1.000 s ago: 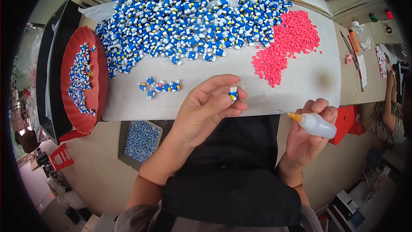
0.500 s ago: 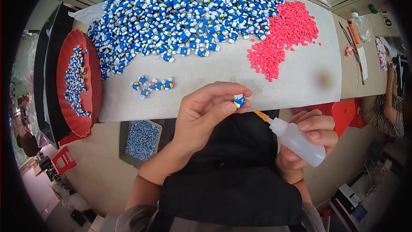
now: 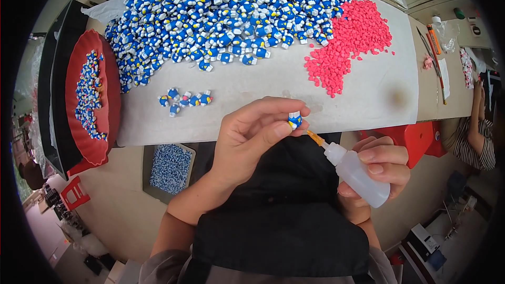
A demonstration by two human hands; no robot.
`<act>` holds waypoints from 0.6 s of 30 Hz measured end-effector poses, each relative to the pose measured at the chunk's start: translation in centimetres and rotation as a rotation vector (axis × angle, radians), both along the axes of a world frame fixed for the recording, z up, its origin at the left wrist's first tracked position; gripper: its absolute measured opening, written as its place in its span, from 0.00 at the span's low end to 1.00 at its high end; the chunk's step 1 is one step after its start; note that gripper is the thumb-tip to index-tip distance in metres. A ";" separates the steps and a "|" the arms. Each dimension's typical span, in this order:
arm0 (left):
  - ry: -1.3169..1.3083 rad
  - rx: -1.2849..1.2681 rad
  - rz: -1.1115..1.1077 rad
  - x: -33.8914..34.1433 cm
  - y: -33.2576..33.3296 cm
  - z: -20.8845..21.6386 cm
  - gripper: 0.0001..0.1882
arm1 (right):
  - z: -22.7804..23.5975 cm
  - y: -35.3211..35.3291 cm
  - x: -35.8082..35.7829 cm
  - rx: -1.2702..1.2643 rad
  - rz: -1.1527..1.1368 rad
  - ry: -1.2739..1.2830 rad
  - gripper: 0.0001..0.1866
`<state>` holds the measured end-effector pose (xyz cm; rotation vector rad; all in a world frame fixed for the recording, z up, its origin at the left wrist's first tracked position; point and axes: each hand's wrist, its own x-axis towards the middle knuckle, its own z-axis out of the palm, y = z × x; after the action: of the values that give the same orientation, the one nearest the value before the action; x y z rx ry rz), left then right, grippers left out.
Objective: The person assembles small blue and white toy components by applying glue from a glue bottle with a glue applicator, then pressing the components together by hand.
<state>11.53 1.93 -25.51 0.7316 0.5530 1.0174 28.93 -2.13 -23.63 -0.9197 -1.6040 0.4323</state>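
Between thumb and fingers, my left hand [image 3: 247,139] pinches a small blue, white and yellow figurine [image 3: 295,121] over the table's near edge. My right hand [image 3: 381,165] is wrapped round a translucent squeeze bottle [image 3: 363,178], tilted so its orange needle tip [image 3: 315,138] points up and left. The thin end of the needle is at or very near the figurine; whether they touch I cannot tell. A short cluster of similar figurines [image 3: 185,99], one with a pink spot, lies on the white sheet left of my hands.
A large heap of blue and white figurines [image 3: 221,21] covers the far table, beside a pile of pink pieces [image 3: 347,42]. At left stands a red scalloped basin [image 3: 110,110] with more figurines. Below it is a bin of small pieces [image 3: 171,168]. Another person [image 3: 476,137] sits at far right.
The bottle has shifted slightly left and turned a little steeper, bringing its needle tip closer to the figurine. The left hand keeps its pinch; the whole view has moved slightly.
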 end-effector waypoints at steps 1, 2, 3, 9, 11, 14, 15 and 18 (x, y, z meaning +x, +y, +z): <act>0.033 -0.032 0.014 0.1 0.0 0.0 0.13 | -0.2 0.0 0.1 -0.001 -0.002 -0.005 0.24; 0.028 -0.033 0.012 0.1 0.1 -0.1 0.13 | -0.5 0.1 0.2 0.013 -0.020 0.059 0.25; 0.032 -0.041 0.039 0.1 0.1 -0.1 0.13 | -0.6 0.1 0.5 0.027 -0.041 0.118 0.25; 0.000 -0.030 0.089 0.0 0.4 -0.9 0.14 | -1.3 1.9 4.2 -0.276 -0.111 0.294 0.21; 0.026 -0.034 0.115 0.1 0.4 -1.0 0.14 | -2.0 3.0 5.3 -0.357 -0.082 0.103 0.19; 0.044 -0.033 0.109 0.0 0.4 -0.9 0.14 | -3.0 3.5 5.4 -0.446 -0.038 -0.073 0.17; 0.053 -0.033 0.116 -0.2 0.3 -0.9 0.14 | -3.3 3.7 4.9 -0.457 -0.016 -0.061 0.17; 0.059 -0.044 0.142 -0.3 0.3 -1.1 0.14 | -2.3 3.9 3.0 -0.444 -0.198 -0.304 0.15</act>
<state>11.19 2.26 -26.64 0.6930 0.6842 1.1144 31.93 1.74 -25.90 -1.5271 -1.6972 0.5399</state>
